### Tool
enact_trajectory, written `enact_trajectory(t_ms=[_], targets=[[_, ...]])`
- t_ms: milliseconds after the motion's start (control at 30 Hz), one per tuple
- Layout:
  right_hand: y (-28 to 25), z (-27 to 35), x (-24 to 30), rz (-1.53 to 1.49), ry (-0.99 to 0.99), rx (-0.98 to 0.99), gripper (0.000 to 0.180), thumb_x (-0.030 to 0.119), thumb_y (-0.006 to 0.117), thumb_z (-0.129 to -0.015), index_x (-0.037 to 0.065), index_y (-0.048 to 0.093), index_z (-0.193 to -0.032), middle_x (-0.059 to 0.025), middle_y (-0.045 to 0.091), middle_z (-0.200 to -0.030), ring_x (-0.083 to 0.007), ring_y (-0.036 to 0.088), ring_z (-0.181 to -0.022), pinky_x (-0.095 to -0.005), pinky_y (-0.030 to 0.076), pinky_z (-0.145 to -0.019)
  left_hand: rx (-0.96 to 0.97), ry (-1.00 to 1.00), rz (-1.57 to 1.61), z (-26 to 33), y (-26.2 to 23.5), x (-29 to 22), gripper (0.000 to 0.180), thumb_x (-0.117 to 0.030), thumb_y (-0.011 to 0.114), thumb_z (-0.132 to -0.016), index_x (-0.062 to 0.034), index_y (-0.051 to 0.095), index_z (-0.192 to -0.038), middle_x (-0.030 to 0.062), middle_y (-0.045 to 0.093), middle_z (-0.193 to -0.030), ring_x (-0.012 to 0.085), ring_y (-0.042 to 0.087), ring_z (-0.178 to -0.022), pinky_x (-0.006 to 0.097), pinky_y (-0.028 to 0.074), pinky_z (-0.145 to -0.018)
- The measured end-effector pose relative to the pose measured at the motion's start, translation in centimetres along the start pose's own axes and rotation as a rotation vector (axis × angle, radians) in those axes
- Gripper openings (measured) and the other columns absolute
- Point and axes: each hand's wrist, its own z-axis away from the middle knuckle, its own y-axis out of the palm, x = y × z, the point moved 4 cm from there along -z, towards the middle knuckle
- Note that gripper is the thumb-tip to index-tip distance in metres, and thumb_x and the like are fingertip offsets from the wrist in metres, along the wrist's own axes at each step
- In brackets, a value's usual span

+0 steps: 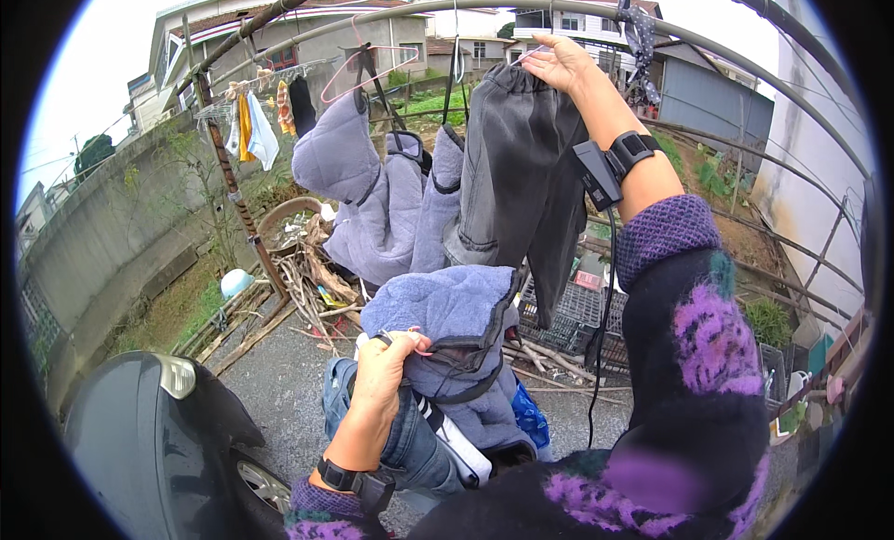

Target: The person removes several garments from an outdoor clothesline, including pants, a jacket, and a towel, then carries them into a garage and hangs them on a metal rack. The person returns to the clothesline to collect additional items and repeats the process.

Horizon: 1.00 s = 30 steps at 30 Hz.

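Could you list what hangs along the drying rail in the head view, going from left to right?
Small yellow and white laundry → empty pink hanger → grey-blue fleece jacket → dark grey trousers, gripped at the waistband by the right hand.

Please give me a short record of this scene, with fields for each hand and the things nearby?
Left hand: grips a pink hanger with a blue-grey garment, over a bundle of clothes.
Right hand: raised, holding the top of the dark grey trousers at the metal rail.
Nearby: a grey padded jacket hanging, black crates on the ground.
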Motion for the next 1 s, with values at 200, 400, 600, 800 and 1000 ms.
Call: enact_trajectory(t_ms=[200, 400, 600, 800, 1000], targets=[[2.0, -0.2, 4.0, 0.008, -0.26, 0.101, 0.021, -0.006, 0.049, -0.087, -0.016, 0.045, -0.105, -0.0206, 0.052, -0.102, -0.0252, 0.058, -0.084, -0.0351, 0.053, -0.081, -0.298, 0.042, -0.056, 0.6, -2.5, 0.9, 0.016, -0.01, 0.057, -0.074, 0.0016, 0.061, -0.064, 0.0113, 0.064, -0.074, 0.0237, 0.056, -0.097, 0.032, 0.042, -0.083], [-0.2, 8.9, 9.6, 0.325, -0.378, 0.476, 0.023, -0.004, 0.05, -0.088, -0.013, 0.049, -0.109, -0.0115, 0.056, -0.095, -0.0136, 0.055, -0.071, -0.027, 0.051, -0.068, -0.319, 0.037, -0.066, -0.6, -3.4, 1.1, 0.016, -0.008, 0.058, -0.08, -0.0004, 0.065, -0.068, 0.0078, 0.066, -0.075, 0.0112, 0.052, -0.069, 0.025, 0.038, -0.068], [-11.5, 27.9, 8.8, 0.129, -0.212, 0.232, 0.04, -0.009, 0.051, -0.08, -0.004, 0.039, -0.119, -0.0096, 0.056, -0.087, -0.0144, 0.053, -0.065, -0.0314, 0.049, -0.062, -0.053, 0.059, -0.046, -3.0, -3.2, 2.5, 0.017, -0.013, 0.062, -0.084, 0.001, 0.065, -0.075, 0.0057, 0.064, -0.075, 0.0076, 0.045, -0.058, 0.022, 0.037, -0.061], [-25.7, 47.8, 9.6, -0.116, -0.326, -0.542, 0.03, -0.007, 0.052, -0.083, -0.001, 0.041, -0.11, -0.0133, 0.055, -0.087, -0.0203, 0.056, -0.066, -0.0353, 0.051, -0.064, 0.208, -0.252, -0.242, -5.3, 0.6, 5.0, 0.018, -0.014, 0.062, -0.085, 0.0032, 0.067, -0.086, 0.0054, 0.061, -0.069, 0.0106, 0.052, -0.057, 0.023, 0.039, -0.053], [-32.7, 78.2, 22.0, -0.114, -0.732, -0.935, 0.014, -0.004, 0.052, -0.085, -0.002, 0.048, -0.098, -0.0101, 0.054, -0.084, -0.0151, 0.05, -0.061, -0.0287, 0.047, -0.058, 0.62, -0.097, -0.263, -1.0, 11.7, 6.8, 0.021, -0.005, 0.053, -0.079, 0.0012, 0.059, -0.06, 0.0088, 0.059, -0.061, 0.0081, 0.04, -0.049, 0.03, 0.046, -0.084]])
